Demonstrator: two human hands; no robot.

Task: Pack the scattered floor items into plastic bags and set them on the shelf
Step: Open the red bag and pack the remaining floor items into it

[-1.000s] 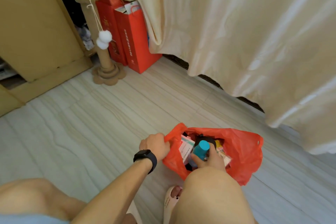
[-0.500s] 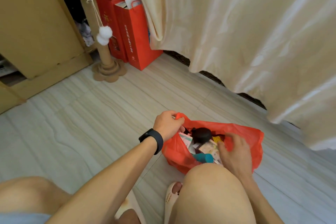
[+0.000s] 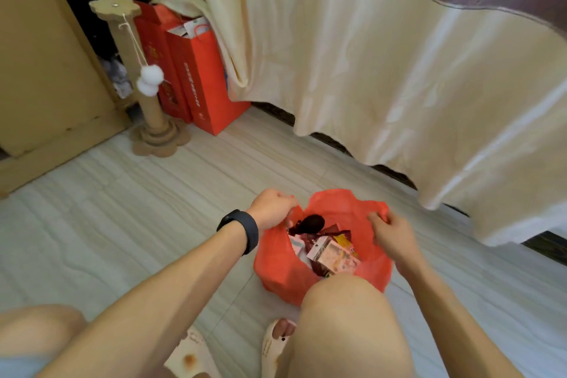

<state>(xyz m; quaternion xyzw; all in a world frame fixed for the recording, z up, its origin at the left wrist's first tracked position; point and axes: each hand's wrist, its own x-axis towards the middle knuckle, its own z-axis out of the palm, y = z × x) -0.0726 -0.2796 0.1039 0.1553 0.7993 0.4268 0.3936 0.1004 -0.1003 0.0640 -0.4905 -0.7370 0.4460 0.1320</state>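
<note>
My left hand (image 3: 271,205) has its grip pinched on the left rim of the red plastic bag (image 3: 277,267); my right hand (image 3: 388,232) grips the right rim, and the mouth gapes; packets (image 3: 333,255) lie inside; the bag sits on the floor (image 3: 122,224) just beyond my right knee (image 3: 346,301); far left stand a scratching post (image 3: 150,107) and red paper bags (image 3: 205,83).

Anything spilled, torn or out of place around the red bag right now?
Nothing stands out. The red plastic bag sits on the floor with its packets inside; the left hand and right hand each grip its rim, on opposite sides.
</note>
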